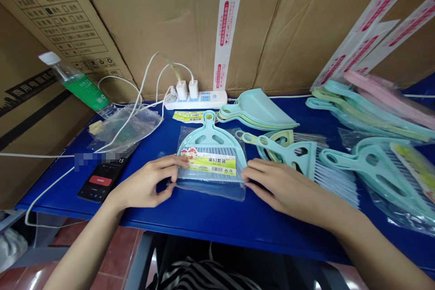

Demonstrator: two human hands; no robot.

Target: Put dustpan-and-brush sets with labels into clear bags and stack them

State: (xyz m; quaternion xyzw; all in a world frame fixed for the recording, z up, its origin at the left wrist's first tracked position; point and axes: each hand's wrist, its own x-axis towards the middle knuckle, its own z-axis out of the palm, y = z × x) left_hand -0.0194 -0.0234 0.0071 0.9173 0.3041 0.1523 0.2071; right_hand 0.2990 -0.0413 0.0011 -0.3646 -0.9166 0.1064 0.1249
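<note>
A light-blue dustpan and brush set [210, 138] lies on the table in front of me, its handle pointing away. It sits in a clear plastic bag [217, 191] with a yellow-green label card [217, 165] across the bristles. My left hand [149, 179] grips the set's left side, fingertips on the card's left end and thumb by the bag's edge. My right hand [272, 181] pinches the bag at the set's lower right corner. Beside that hand lie loose brushes [295, 156], blue and green, with pale bristles.
Stacked dustpans [261, 106] and more label cards [190, 117] lie behind. Bagged sets [384, 163] and a pile of pans [380, 104] are at right. At left are a phone [102, 180], crumpled plastic [132, 122], a bottle [83, 88] and cables by a power strip [210, 99].
</note>
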